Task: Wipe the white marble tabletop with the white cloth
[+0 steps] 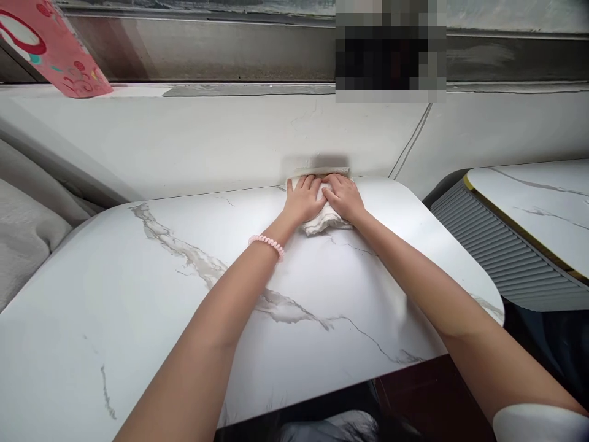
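Note:
A crumpled white cloth [326, 220] lies at the back edge of a white marble-patterned table [151, 319], its far side up against the wall. My left hand [304, 199] rests flat on the cloth's left part, fingers stretched out and a little apart. On its right part my right hand [344, 196] presses down with fingers extended. The two thumbs nearly meet over the middle of the cloth. A pink coiled band [267, 242] circles my left wrist.
Behind the table rises a white wall [207, 141] with a ledge, where a pink patterned paper bag [69, 58] stands. Thin cables [411, 141] run down the wall. To the right is a second marble-topped table [547, 202] with a ribbed side; grey fabric [27, 227] hangs at the left.

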Available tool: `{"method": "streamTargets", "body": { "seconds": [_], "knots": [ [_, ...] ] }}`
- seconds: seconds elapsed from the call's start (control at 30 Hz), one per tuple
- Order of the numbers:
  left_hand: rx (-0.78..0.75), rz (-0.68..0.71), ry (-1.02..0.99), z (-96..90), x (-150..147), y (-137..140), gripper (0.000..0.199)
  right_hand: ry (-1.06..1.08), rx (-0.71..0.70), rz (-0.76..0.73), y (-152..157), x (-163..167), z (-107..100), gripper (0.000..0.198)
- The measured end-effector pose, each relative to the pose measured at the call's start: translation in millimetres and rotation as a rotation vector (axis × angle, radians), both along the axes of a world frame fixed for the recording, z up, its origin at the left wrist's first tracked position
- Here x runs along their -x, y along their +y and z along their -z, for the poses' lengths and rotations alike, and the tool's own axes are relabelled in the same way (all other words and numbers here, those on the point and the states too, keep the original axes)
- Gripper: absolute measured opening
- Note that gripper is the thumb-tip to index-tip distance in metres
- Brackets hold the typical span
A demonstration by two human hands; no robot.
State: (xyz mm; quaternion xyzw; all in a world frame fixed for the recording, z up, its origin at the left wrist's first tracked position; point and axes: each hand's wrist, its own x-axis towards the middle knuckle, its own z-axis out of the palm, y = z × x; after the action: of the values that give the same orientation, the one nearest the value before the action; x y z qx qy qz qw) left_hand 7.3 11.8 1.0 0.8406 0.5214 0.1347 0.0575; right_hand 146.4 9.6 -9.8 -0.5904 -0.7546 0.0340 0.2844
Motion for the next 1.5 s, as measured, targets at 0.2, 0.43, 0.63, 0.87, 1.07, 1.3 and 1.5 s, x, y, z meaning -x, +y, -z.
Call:
{"method": "streamTargets", "body": {
  "seconds": [0.2, 0.43, 0.63, 0.87, 1.07, 1.3, 1.5],
  "knots": [
    [0.020, -0.018, 0.015, -0.5, 7.1, -29.5, 0.055, -0.022, 0.025, 0.014, -31.1, 9.6, -2.7, 0.035],
    [0.012, -0.048, 0.037, -3.7, 36.5, -109.2, 0.054, -0.019, 0.007, -0.074, -104.3, 34.7, -2.6, 0.035],
    [0.031, -0.020, 0.116, -7.4, 69.7, -192.5, 0.055, -0.004, -0.020, -0.127, -191.8, 63.0, 0.0, 0.039],
    [-0.003, -0.018, 0.177, -3.5, 112.0, -263.2, 0.060, -0.004, 0.049, -0.269, -256.3, 94.9, -6.3, 0.044],
    [-0.016, -0.030, 0.200, -2.8, 142.0, -264.7, 0.062, -0.028, 0.084, -0.323, -253.0, 120.9, -10.6, 0.048],
    [0.023, -0.065, 0.158, -2.7, 169.0, -223.2, 0.060, -0.043, 0.041, -0.309, -213.2, 149.4, -10.4, 0.039],
    [0.040, -0.054, 0.072, -4.1, 183.7, -158.1, 0.055, 0.000, 0.003, -0.247, -150.1, 170.0, -4.7, 0.033]
  ]
}}
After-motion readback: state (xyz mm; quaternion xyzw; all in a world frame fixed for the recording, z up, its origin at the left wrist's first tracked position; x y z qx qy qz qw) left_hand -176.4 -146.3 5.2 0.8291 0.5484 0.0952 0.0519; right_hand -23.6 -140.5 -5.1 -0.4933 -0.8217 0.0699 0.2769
